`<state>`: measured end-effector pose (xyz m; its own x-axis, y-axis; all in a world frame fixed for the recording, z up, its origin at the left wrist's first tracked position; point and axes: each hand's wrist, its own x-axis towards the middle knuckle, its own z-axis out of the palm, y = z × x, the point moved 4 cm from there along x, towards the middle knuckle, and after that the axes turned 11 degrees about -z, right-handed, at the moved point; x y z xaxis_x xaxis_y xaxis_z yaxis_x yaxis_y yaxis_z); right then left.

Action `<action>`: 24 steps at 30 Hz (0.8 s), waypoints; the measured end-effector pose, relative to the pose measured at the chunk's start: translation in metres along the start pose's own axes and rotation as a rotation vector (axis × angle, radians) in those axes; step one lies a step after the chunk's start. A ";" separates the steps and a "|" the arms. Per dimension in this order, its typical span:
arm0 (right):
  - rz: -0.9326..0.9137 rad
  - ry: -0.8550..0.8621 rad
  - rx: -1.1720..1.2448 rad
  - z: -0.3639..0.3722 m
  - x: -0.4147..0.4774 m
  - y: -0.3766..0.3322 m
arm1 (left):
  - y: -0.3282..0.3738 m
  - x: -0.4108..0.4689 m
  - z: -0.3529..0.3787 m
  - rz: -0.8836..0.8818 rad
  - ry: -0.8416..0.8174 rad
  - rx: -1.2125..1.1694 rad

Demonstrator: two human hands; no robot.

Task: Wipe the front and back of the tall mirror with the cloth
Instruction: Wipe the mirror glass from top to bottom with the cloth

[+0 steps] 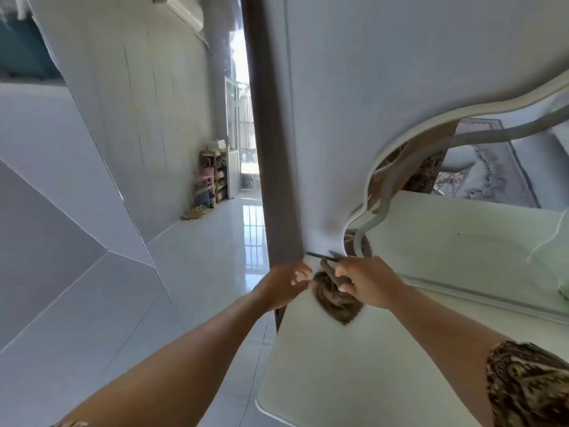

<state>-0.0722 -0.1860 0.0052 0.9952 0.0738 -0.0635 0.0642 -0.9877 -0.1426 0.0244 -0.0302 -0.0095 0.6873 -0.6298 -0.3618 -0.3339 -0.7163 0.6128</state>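
A crumpled brown cloth (337, 302) lies on the white tabletop (354, 380) near its far corner. My right hand (368, 283) pinches the upper part of the cloth between fingers and thumb. At the table's left edge is my left hand (288, 285), fingers apart and holding nothing, its fingertips just beside the cloth. A mirror with a wavy white frame (397, 149) stands against the wall behind the table. Its glass (492, 167) reflects a rug and a sleeve.
A brown door post (271, 149) rises just left of the table. A thin dark stick (321, 256) lies by the wall at the table's back. Glossy floor tiles (197, 272) run down a corridor to a shoe rack (212, 177).
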 end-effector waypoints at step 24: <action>0.263 -0.254 0.424 0.123 0.054 0.044 | -0.050 0.109 0.114 -0.656 -0.103 -0.665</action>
<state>-0.0242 -0.2087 -0.1256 0.9214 -0.0846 -0.3794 -0.2711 -0.8394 -0.4712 0.0429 -0.0970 -0.1598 0.5365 -0.2075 -0.8180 0.5588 -0.6390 0.5286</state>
